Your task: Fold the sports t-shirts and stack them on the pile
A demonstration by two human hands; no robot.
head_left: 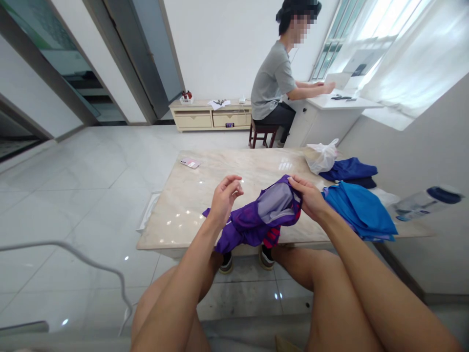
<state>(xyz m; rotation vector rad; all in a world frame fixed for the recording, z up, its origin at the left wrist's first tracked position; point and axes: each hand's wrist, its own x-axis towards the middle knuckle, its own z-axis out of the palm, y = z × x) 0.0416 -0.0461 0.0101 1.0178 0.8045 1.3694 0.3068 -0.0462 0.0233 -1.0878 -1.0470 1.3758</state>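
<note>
A purple garment [249,220] with a greyish inner side and a red-striped part lies bunched over the near edge of the marble-topped table [234,164]. My right hand [309,198] pinches its upper right edge between thumb and fingers. Above the garment's left end is my left hand [227,193], fingers curled loosely and apart, with nothing visible in them. Part of the cloth is hidden behind my left wrist. Whether the garment is a top or shorts I cannot tell.
Folded blue clothes [361,208], a dark blue garment [350,171], a white plastic bag [322,155] and a water bottle [427,203] are at the right. A phone [190,163] lies far left. Beyond, a person [273,83] sits at a white desk [339,100].
</note>
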